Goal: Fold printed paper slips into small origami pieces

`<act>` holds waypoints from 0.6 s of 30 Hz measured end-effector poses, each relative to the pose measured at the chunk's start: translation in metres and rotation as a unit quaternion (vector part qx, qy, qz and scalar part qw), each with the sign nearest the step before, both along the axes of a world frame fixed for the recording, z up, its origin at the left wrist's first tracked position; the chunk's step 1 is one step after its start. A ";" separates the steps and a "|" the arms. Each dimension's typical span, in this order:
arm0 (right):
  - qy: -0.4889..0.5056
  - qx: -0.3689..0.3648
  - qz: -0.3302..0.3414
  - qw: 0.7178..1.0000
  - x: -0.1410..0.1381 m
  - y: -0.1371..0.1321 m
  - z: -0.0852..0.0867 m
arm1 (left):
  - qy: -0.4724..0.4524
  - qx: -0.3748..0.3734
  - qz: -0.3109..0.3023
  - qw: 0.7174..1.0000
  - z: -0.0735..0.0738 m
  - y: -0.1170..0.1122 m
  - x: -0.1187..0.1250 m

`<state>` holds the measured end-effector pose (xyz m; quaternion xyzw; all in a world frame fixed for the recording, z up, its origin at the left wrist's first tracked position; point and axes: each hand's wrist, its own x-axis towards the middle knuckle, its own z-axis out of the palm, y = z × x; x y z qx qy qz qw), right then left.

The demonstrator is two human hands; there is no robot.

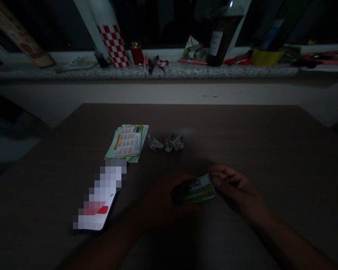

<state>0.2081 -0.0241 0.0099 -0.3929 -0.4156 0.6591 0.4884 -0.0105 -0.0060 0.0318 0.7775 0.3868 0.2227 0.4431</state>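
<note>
A small folded paper ticket (200, 189), green and white with a printed code, is between my hands near the middle of the table. My left hand (163, 197) grips its left side, with fingers along the top edge and the thumb near the bottom edge. At the right edge, the closed thumb and fingers of my right hand (236, 187) pinch the upper corner. Beyond my hands stand small folded paper pieces (174, 143) and another folded piece (155, 143). A stack of printed tickets (126, 142) lies to their left.
A lit phone (97, 217), partly pixelated, lies left of my left arm on the wooden table (242, 127). On the speckled windowsill (169, 71) behind stand a red-and-white checkered bottle (114, 45), a dark bottle (218, 41), a red jar (136, 53) and a yellow container (267, 56). The light is dim.
</note>
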 end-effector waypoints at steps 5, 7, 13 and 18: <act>0.011 0.007 0.016 1.000 0.001 0.001 0.001 | -0.033 -0.079 0.016 0.996 0.000 0.000 -0.001; 0.002 0.014 0.026 1.000 0.002 0.002 0.002 | -0.057 -0.111 0.014 0.992 0.001 0.001 -0.002; -0.195 0.124 0.019 0.973 0.002 -0.002 0.005 | -0.091 -0.128 0.014 0.987 0.001 0.005 -0.002; -0.276 0.193 0.034 0.941 0.003 -0.004 0.012 | -0.081 -0.129 0.008 0.988 0.003 0.005 -0.001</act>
